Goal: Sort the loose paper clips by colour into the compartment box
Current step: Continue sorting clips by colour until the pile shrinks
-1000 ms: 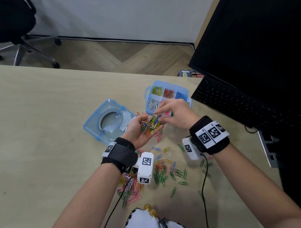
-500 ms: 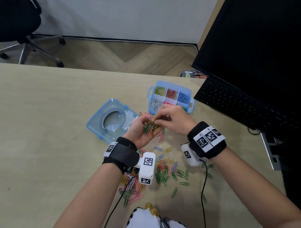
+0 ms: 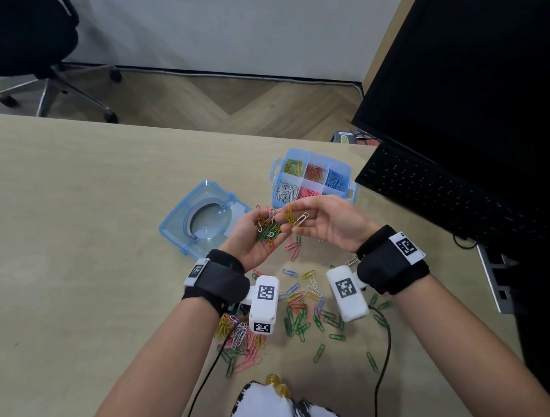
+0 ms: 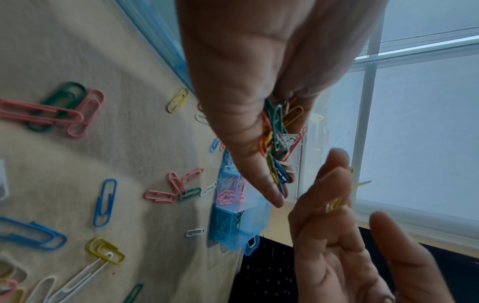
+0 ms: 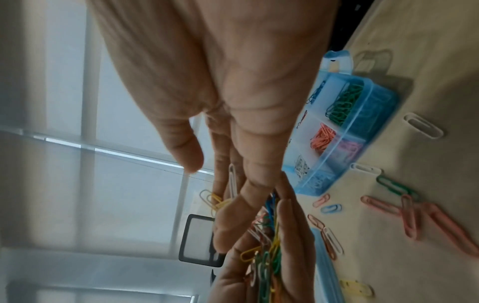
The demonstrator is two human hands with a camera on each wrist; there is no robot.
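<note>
Cradling a mixed bunch of paper clips [image 3: 268, 229] in the cupped left hand [image 3: 253, 237], fingers [image 4: 259, 174] half-curled around the tangle, just in front of the compartment box [image 3: 311, 179] standing on the counter [image 3: 80, 215]. Pinching a yellow clip [image 3: 289, 214] and a white clip [image 3: 300, 220] in the right hand [image 3: 330, 225], remaining fingers [image 5: 186, 147] loosely spread, many more clips [image 3: 299, 313] lying scattered nearer the body. Likely handling as light, stiff, slick wire prone to hooking together, so best taking each singly by its rounded end between fingertips.
</note>
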